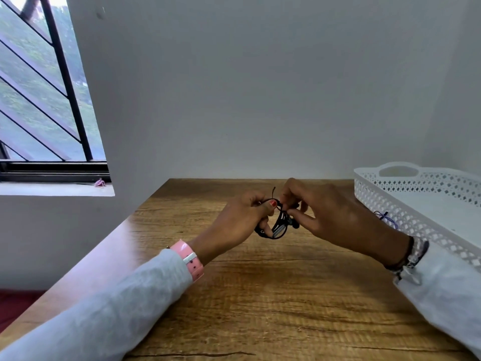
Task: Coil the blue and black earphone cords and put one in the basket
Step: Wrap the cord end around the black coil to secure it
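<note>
Beside white basket [385, 204], blue cord [387, 217].

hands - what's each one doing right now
Left hand: closed on the black earphone cord coil.
Right hand: fingertips pinching the same cord.

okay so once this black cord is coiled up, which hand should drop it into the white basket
Probably the right hand: the white basket sits just beyond it at the table's right edge, while the left hand would have to cross over. Both hands currently grip the black cord.
</note>
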Demonstrator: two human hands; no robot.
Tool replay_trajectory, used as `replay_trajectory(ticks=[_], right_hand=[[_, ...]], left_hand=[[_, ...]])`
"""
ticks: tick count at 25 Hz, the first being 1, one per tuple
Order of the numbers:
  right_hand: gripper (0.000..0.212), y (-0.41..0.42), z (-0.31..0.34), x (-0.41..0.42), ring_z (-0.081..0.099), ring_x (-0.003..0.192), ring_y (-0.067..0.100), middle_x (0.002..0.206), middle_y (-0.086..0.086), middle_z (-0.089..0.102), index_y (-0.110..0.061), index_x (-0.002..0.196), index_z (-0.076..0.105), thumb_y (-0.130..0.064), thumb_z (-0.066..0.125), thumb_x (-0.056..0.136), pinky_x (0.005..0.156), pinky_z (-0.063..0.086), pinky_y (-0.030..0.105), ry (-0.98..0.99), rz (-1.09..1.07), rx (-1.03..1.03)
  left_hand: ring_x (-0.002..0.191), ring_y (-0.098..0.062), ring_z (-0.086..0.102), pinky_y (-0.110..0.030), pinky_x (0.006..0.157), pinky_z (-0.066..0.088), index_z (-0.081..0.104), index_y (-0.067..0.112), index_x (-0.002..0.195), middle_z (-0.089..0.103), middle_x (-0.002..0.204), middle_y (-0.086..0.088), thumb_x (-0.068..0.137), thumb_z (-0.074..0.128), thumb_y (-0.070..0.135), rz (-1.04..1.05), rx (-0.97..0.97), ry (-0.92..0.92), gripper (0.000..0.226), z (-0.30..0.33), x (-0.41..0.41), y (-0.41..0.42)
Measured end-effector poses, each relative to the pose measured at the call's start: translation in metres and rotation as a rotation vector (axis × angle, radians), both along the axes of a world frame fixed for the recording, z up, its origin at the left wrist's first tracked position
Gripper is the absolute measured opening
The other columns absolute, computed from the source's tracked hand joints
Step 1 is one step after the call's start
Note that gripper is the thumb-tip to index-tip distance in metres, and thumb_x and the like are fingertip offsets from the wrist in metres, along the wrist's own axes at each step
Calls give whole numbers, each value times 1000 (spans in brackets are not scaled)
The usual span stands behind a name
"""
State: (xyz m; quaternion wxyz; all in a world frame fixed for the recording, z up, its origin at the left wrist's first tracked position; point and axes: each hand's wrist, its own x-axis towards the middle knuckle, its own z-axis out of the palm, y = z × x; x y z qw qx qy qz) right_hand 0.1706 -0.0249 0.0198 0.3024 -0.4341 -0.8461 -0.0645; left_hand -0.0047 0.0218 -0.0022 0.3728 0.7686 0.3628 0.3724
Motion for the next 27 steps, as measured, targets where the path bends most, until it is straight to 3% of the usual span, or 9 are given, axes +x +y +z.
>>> replay_trajectory(ticks=[6,9,11,14,17,20,23,27], right_hand=[[19,9,-13,-2,61,65,16,75,-1,65,-22,100,45,-13,53,86,55,51,33,-187,-74,256],[39,8,-19,-8,54,53,13,65,-4,59,-19,98,48,-1,70,72,44,42,24,-259,-132,326],[47,7,-20,-11,54,55,13,66,-5,60,-21,101,46,2,71,70,47,38,22,-225,-126,338],[39,12,-19,-12,65,72,9,78,-6,66,-22,105,48,1,65,79,61,49,21,17,-99,264],[30,14,-17,-13,64,81,-8,80,-16,64,-18,94,55,3,68,78,68,51,7,452,-81,81],[31,10,-13,-15,67,81,-1,82,-4,67,-23,87,56,0,73,75,70,53,9,744,-47,-23],[29,7,-10,-16,67,78,0,86,1,68,-14,91,58,2,74,72,70,52,9,898,1,-57],[26,5,-7,-14,68,78,4,84,1,68,-12,92,62,0,74,73,73,55,15,978,19,-123]], left_hand=[[67,-16,67,-46,87,48,56,19,92,56,60,-2,99,38,23,-9,-28,32,20,-5,2,1],[72,-15,69,-45,92,49,53,18,107,62,62,0,100,38,26,4,-98,-12,19,-9,5,2],[74,-17,69,-43,93,49,50,20,115,64,61,3,99,39,23,-3,-139,-95,20,-8,6,1],[67,-16,65,-37,86,47,49,19,122,59,59,3,99,38,19,-63,-200,-238,25,-5,5,-2],[60,-15,57,-35,80,45,59,12,113,52,58,1,99,39,28,-129,-249,-390,29,-4,4,-1],[55,-11,53,-28,70,45,68,16,98,52,56,2,93,50,30,-164,-295,-500,23,-1,2,1],[56,-10,54,-25,67,46,71,18,96,56,57,2,87,58,30,-189,-328,-517,20,0,2,0],[53,-11,53,-22,61,48,65,5,108,59,60,1,90,56,23,-212,-362,-514,27,-1,2,-1]])
